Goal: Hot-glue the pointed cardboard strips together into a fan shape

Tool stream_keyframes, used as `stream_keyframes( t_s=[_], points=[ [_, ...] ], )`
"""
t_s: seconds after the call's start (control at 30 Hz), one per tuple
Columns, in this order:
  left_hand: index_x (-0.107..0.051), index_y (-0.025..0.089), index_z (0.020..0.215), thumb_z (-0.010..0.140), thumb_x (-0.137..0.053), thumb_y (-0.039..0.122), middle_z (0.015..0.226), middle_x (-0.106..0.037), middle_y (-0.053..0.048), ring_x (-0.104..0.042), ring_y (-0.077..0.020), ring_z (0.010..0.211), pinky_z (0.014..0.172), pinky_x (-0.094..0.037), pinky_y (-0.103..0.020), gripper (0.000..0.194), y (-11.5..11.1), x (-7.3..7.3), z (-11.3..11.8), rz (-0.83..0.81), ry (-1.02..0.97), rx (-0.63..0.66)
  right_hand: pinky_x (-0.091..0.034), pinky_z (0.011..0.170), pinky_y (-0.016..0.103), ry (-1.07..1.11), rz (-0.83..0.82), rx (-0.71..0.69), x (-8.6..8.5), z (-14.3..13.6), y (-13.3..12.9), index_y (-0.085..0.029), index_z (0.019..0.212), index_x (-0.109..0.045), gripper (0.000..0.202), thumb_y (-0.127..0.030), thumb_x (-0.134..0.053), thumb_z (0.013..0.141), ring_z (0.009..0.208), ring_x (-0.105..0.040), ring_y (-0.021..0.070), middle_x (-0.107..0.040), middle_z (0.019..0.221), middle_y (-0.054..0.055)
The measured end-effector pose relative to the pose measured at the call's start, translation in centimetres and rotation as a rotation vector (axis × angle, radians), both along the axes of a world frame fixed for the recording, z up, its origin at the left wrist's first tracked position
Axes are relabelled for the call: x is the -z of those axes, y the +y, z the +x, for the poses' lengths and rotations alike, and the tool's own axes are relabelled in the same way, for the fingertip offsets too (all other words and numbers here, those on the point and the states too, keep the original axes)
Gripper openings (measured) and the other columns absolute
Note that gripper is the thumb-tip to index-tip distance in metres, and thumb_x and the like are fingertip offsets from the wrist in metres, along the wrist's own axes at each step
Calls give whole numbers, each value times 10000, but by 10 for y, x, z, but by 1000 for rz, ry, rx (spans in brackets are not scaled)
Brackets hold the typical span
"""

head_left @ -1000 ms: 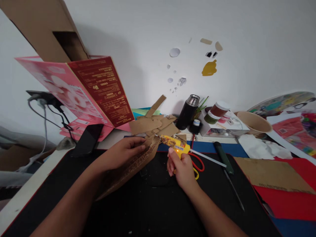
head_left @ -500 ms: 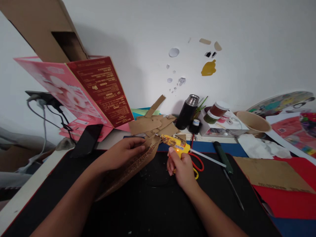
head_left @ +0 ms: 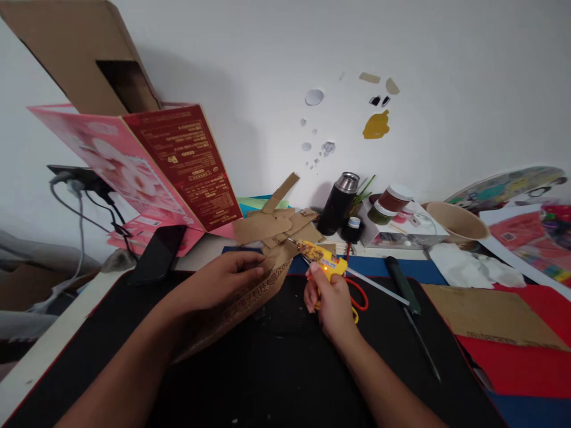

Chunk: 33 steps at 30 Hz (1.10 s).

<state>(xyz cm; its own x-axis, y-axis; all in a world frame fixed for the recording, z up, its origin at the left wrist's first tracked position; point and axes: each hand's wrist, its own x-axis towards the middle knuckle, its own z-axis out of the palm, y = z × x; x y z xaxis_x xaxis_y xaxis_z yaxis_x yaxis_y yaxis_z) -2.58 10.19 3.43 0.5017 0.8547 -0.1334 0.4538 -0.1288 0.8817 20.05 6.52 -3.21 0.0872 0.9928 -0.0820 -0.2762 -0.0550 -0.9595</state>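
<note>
A yellow hot glue gun (head_left: 325, 260) is gripped in my right hand (head_left: 332, 297); its light glows orange and a clear glue stick (head_left: 379, 286) sticks out of the back. The nozzle points left, close to the end of a long piece of cardboard (head_left: 250, 300). My left hand (head_left: 232, 276) holds that cardboard tilted above the black mat, fingers on its upper edge. Whether the nozzle touches the cardboard I cannot tell. Behind lie several cardboard scraps (head_left: 263, 227). Scissors with red and yellow handles (head_left: 360, 297) lie partly hidden behind my right hand.
A black phone (head_left: 158, 255) and an upright pink-and-red box (head_left: 182, 166) stand at the left. A black flask (head_left: 339, 205), paint jars (head_left: 395, 199) and a bowl (head_left: 457, 221) line the back. On the right are a green-handled pointed tool (head_left: 404, 291) and flat cardboard (head_left: 495, 315).
My right hand has shifted the glue gun slightly to the right, with the nozzle still by the cardboard's end. My left hand has barely moved.
</note>
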Motion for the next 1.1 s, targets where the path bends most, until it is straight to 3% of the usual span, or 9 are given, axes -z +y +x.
stream_keyframes(
  t_s=[0.1,0.23,0.33,0.43,0.53,0.73,0.87,1.1],
  points=[
    [-769,242,1106,891,-654,458,1107,-786,-44,-705,-267,989,862,-562,-366,326,-9,-16,-1,-68,-190,-95,-285,363,206,25,7,24,1,3,2,-171,771,-621,444,-596,-682,882,303,-415,85,-415,396,-94],
    [-761,179,1068,804,-739,334,770,-775,-44,-686,-179,646,575,-537,-234,308,-21,-53,-22,-45,-556,-590,-338,412,228,-160,11,-128,0,-2,-7,-180,669,-593,508,-628,-626,906,336,-449,101,-429,383,-63],
    [-758,146,954,707,-724,199,709,-766,-35,-666,-142,564,510,-523,-188,255,-26,-77,-49,63,-729,-728,-332,425,241,-425,59,-238,3,-13,-19,-197,601,-555,540,-624,-577,932,374,-456,116,-474,401,-28],
    [-758,141,991,649,-712,169,775,-790,-55,-695,-168,574,522,-569,-229,346,-31,-92,-67,119,-784,-743,-418,501,265,-655,207,-278,4,-27,-27,-199,728,-662,423,-548,-576,951,528,-581,171,-637,569,18],
    [-753,149,1064,696,-713,189,850,-800,-64,-714,-176,623,544,-570,-231,372,-41,-98,-64,139,-775,-712,-504,651,316,-877,367,-358,-5,-43,-29,-226,955,-714,275,-459,-568,963,725,-685,221,-756,860,50],
    [-775,187,896,801,-698,274,663,-735,-26,-637,-148,561,494,-467,-212,150,-57,-102,-49,108,-736,-687,-482,621,308,-1320,501,-493,-26,-74,-20,-204,1057,-669,304,-451,-502,996,721,-713,235,-766,880,64],
    [-777,216,886,805,-711,289,719,-747,-23,-632,-150,581,501,-456,-222,127,-58,-103,-55,120,-761,-703,-481,643,321,-1458,509,-452,-25,-95,-4,-192,1100,-663,335,-470,-508,997,769,-731,253,-774,929,91],
    [-765,219,890,849,-687,320,762,-758,-24,-659,-159,635,550,-487,-233,135,-56,-100,-68,156,-762,-668,-495,720,349,-1486,496,-513,-24,-116,12,-218,1202,-620,370,-504,-576,971,887,-730,274,-763,1066,87]
  ],
)
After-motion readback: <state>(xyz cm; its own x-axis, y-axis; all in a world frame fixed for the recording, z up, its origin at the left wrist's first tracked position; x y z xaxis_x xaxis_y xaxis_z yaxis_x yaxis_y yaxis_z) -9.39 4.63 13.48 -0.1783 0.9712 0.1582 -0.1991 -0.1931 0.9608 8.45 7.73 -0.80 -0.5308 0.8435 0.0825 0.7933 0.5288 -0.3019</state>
